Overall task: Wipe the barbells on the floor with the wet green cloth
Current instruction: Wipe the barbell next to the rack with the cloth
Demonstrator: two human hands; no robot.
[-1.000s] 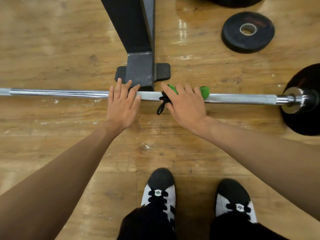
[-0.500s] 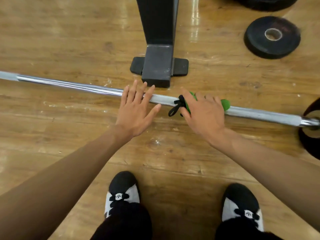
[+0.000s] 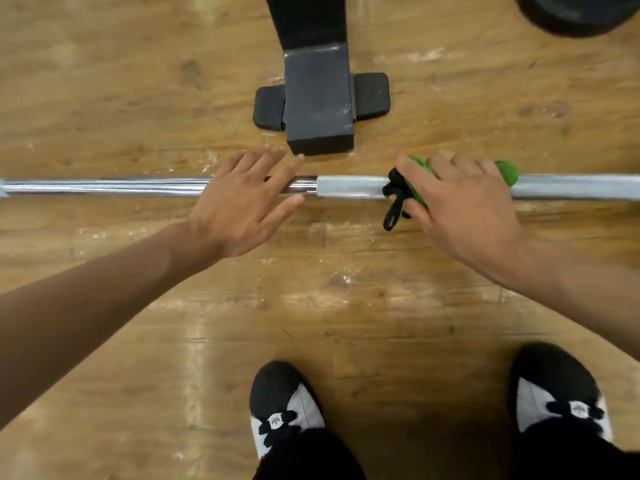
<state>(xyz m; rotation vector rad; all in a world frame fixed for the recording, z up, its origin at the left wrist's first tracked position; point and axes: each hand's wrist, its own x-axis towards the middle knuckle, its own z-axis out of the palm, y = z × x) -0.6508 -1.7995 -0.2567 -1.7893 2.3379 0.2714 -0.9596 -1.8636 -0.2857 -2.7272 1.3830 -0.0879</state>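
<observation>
A long steel barbell (image 3: pixel 349 187) lies across the wooden floor from the left edge to the right edge. My right hand (image 3: pixel 460 206) presses the green cloth (image 3: pixel 507 171) onto the bar, right of centre. The cloth shows at both sides of the hand, and a black loop (image 3: pixel 394 202) hangs from its left end. My left hand (image 3: pixel 247 202) rests flat on the bar to the left, fingers spread, holding nothing. The bar under both hands is hidden.
A black rack foot (image 3: pixel 318 102) with rubber pads stands just beyond the bar, close to my fingertips. A black weight plate (image 3: pixel 575 12) lies at the top right corner. My two black-and-white shoes (image 3: pixel 284 407) stand on the floor on the near side of the bar.
The view has shifted, so the rack foot and bar now sit lower in frame and the small plate has left the view. Both hands stay on the bar, a little farther apart.
</observation>
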